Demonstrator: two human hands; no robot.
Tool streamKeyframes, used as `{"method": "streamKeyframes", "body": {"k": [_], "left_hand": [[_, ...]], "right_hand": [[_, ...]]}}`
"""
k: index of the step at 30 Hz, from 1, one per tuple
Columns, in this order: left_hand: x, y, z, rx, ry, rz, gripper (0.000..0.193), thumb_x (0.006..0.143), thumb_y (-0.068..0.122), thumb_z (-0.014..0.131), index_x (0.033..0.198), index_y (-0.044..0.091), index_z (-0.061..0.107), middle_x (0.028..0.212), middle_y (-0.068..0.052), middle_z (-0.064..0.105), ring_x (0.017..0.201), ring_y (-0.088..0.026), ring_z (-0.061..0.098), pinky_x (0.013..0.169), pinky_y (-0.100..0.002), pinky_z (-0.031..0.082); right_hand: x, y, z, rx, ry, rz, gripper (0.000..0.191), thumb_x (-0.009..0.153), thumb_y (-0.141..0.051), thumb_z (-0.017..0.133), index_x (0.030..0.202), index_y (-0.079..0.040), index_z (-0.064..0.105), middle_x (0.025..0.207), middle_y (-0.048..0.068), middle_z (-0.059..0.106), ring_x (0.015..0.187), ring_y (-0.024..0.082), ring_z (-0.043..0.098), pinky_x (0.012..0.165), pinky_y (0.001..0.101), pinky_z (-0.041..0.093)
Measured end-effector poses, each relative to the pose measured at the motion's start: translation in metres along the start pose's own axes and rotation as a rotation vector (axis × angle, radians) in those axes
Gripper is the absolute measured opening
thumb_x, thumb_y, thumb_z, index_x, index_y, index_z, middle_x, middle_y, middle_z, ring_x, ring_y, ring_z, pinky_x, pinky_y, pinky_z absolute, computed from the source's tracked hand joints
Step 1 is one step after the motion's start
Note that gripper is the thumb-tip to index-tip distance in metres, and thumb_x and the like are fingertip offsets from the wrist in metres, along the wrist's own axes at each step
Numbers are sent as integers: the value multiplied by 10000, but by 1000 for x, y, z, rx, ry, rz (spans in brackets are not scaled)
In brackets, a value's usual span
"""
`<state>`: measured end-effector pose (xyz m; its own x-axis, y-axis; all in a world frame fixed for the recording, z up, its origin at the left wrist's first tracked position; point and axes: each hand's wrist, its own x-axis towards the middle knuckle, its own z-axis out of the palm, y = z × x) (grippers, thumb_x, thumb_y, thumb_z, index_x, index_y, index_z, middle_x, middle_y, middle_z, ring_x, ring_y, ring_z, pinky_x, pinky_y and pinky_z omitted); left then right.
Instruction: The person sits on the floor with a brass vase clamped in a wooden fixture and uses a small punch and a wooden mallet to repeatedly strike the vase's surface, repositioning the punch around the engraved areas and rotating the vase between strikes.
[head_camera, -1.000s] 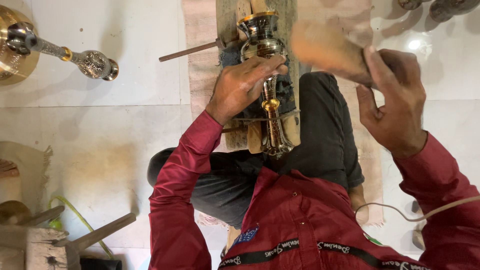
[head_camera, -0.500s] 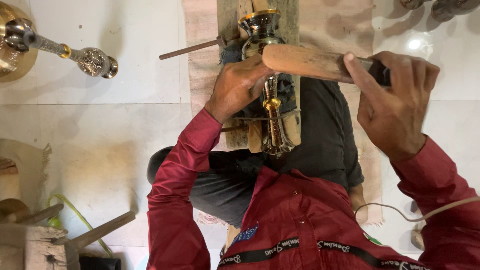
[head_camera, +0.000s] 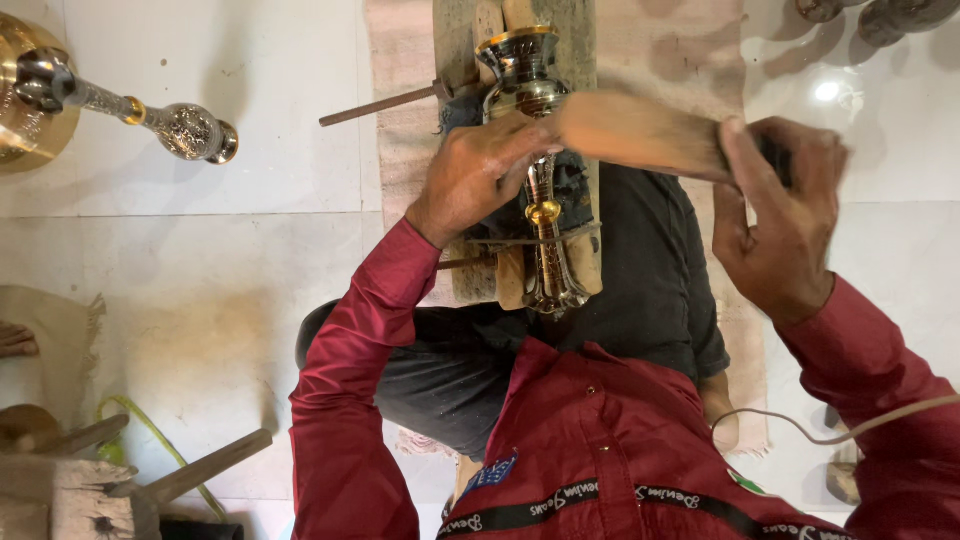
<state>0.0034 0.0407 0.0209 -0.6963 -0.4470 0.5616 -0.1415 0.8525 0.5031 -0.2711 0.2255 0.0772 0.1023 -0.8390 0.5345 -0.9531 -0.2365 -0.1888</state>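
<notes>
A tall brass and silver vase-like piece (head_camera: 535, 150) lies lengthwise on a wooden block (head_camera: 570, 40) over my lap. My left hand (head_camera: 478, 172) rests on its middle; its fingers are pinched together and I cannot tell what they hold. My right hand (head_camera: 780, 230) grips the handle of a wooden mallet (head_camera: 640, 135), whose blurred head lies across the piece, right at my left fingers.
A thin metal rod (head_camera: 385, 102) sticks out left from the block. Another engraved metal piece (head_camera: 150, 115) lies on the white tiled floor at upper left. Wooden tools (head_camera: 120, 480) sit at lower left. More metal objects (head_camera: 880, 15) are at upper right.
The mallet has swung down and leftward from a raised, tilted pose to lie across the metal piece at my left fingers. My left hand has stayed in place.
</notes>
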Motion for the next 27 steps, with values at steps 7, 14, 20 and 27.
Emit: {"method": "streamKeyframes", "body": {"k": [7, 14, 20, 27], "left_hand": [[1, -6, 0, -2, -18, 19, 333, 955, 55, 763, 1263, 139, 666, 1112, -98, 731, 818, -235, 765, 689, -332, 655], [2, -10, -1, 12, -47, 45, 465, 922, 16, 742, 1349, 170, 643, 1083, -86, 733, 768, -199, 747, 664, -316, 652], [5, -12, -2, 3, -62, 56, 465, 939, 28, 758, 1364, 178, 645, 1059, -85, 733, 795, -200, 755, 658, -292, 651], [11, -11, -9, 2, -37, 118, 411, 961, 68, 771, 1333, 178, 634, 1114, -92, 737, 862, -221, 760, 711, -326, 657]], "right_hand": [[-4, 4, 5, -56, 22, -2, 458, 1040, -7, 697, 1487, -98, 657, 1214, 141, 604, 1070, 276, 517, 926, 411, 358], [-14, 8, 4, -105, -7, 18, 466, 1067, 34, 690, 1510, -107, 659, 1205, 133, 596, 1064, 253, 508, 935, 393, 363], [-18, 13, 5, -23, 7, 32, 500, 1064, 70, 651, 1541, -77, 621, 1238, 131, 592, 1076, 253, 515, 951, 389, 359], [-14, 7, 6, 3, 35, 17, 529, 1039, 71, 676, 1536, -80, 578, 1239, 158, 610, 1116, 274, 530, 964, 406, 379]]}}
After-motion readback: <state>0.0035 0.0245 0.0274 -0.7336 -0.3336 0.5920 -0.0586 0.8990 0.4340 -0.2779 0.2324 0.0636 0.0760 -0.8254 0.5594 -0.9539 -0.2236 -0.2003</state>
